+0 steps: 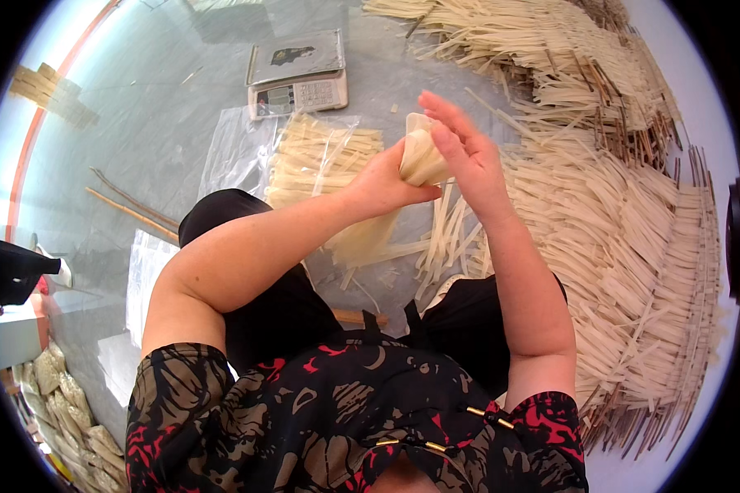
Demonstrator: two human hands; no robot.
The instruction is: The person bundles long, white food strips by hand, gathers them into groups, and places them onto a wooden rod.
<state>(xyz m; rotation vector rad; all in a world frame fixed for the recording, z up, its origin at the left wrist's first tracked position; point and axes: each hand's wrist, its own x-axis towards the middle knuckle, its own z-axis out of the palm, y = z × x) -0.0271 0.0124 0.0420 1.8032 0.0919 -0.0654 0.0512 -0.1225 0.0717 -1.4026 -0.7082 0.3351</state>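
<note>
My left hand is closed around a bundle of pale flat dried strips, probably noodles. The bundle's rounded, folded end points up between both hands. Beside it, my right hand has its fingers raised and slightly blurred, its palm turned to the bundle; whether it touches is unclear. Below my left wrist, more pale strips lie on the floor. To the left, a clear plastic bag holds a stack of strips. Loose strips are scattered under my right hand.
A digital scale stands on the grey floor ahead. Large heaps of strips with thin sticks among them fill the right side. Two sticks lie left of my knee. Filled bags pile at lower left, near another person.
</note>
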